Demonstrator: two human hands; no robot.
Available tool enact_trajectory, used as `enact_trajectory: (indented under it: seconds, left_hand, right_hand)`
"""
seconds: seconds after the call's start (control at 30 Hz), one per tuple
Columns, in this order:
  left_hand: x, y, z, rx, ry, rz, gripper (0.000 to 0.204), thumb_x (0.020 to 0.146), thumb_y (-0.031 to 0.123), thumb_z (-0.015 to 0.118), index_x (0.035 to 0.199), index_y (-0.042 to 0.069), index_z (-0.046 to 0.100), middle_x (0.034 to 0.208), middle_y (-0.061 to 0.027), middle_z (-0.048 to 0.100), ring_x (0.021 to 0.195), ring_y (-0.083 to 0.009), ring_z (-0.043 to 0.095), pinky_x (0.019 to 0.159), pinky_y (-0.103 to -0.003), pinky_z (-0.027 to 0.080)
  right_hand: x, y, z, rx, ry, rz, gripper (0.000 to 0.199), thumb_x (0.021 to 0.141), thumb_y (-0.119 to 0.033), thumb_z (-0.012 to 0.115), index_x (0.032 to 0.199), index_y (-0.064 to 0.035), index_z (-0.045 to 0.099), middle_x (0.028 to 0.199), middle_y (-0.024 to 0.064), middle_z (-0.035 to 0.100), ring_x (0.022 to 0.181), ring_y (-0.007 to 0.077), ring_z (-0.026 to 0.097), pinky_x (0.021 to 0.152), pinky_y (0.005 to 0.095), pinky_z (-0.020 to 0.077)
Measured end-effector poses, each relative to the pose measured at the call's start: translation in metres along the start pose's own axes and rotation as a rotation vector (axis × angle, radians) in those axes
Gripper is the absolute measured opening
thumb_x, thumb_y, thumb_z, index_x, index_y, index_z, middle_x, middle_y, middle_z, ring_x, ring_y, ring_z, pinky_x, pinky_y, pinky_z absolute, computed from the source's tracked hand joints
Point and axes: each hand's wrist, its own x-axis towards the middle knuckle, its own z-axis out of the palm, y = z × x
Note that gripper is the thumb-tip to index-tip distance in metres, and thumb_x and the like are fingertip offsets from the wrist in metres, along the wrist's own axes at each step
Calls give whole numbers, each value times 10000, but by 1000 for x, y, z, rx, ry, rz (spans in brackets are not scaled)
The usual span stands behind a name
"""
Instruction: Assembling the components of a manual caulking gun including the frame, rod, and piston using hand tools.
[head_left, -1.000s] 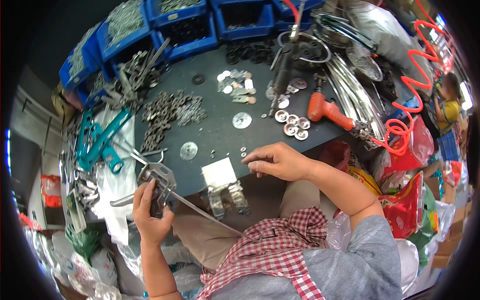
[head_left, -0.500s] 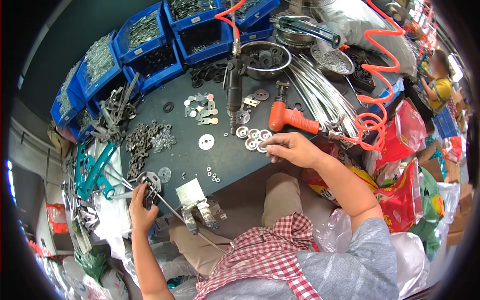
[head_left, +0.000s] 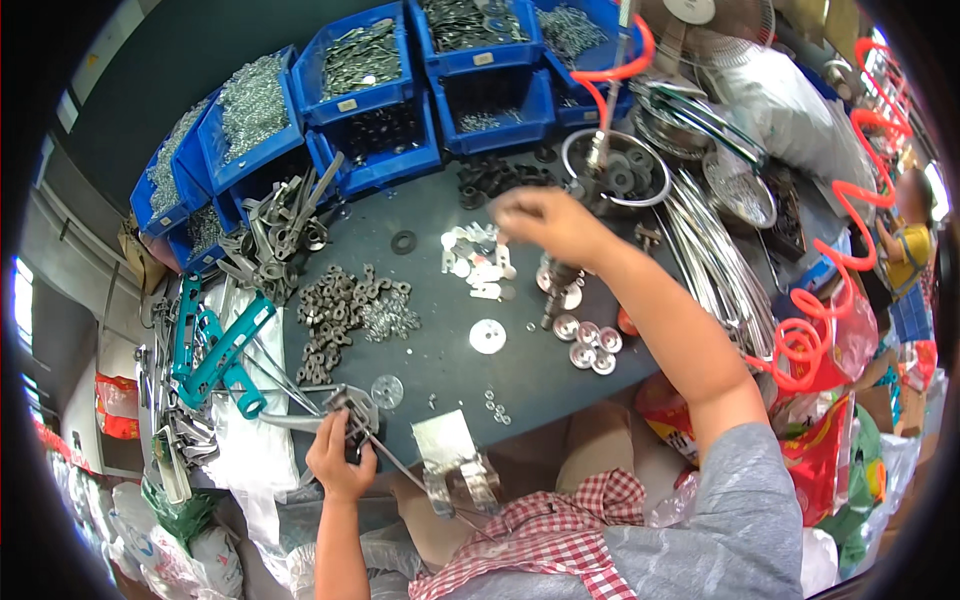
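At the table's near left edge, my left hand is closed around a metal bracket assembly with a dark part and a long thin rod running from it toward my lap. My right hand is over the far middle of the table, its fingers smeared by motion, so what they hold cannot be made out. Close to it are small flat metal pieces with pale round ends and a heap of black rings. My right forearm partly covers the hanging black power driver.
Blue bins of small hardware line the back. Teal frames lie left, beside brown metal parts. Several shiny cups and a white disc sit midtable. Metal rods and a coiled red hose are right.
My right hand has moved from the shiny cups to the far middle of the table. My left hand keeps hold of the bracket assembly. The whole view has shifted.
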Motion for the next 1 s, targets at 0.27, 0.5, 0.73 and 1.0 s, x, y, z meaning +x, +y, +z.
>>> enact_trajectory:
  seconds: [0.27, 0.5, 0.73, 1.0]
  left_hand:
    - [-16, -17, 2, 112, 10, 17, 467, 627, 223, 591, 1037, 1, 566, 978, -196, 571, 773, -360, 574, 663, -391, 465]
    - [-36, -20, -1, 260, -67, 16, 487, 667, 307, 547, 1076, 48, 495, 968, -171, 556, 780, -340, 544, 660, -429, 429]
    - [-68, -28, -2, 401, -42, 31, 557, 763, 367, 485, 1194, 20, 426, 1122, -241, 475, 962, -376, 490, 761, -439, 426]
    - [-40, -23, 6, 413, -16, 35, 429, 724, 315, 568, 1041, 26, 565, 952, -199, 543, 763, -363, 538, 641, -442, 459]
  right_hand:
    - [265, 102, -61, -1054, 343, 400, 490, 734, -312, 592, 1186, -137, 522, 1212, 172, 500, 1096, 348, 500, 925, 406, 412]
    - [365, 180, -70, -1117, -42, 247, 453, 823, -275, 502, 1233, -86, 473, 1233, 173, 487, 1132, 310, 480, 959, 399, 377]
    - [407, 239, -87, -975, -188, 356, 339, 794, -152, 480, 1106, -64, 578, 1180, 177, 525, 1096, 325, 510, 900, 402, 433]
    - [313, 98, -101, -980, -132, 423, 484, 807, -290, 570, 1231, -72, 485, 1236, 136, 497, 1140, 298, 471, 981, 396, 359]
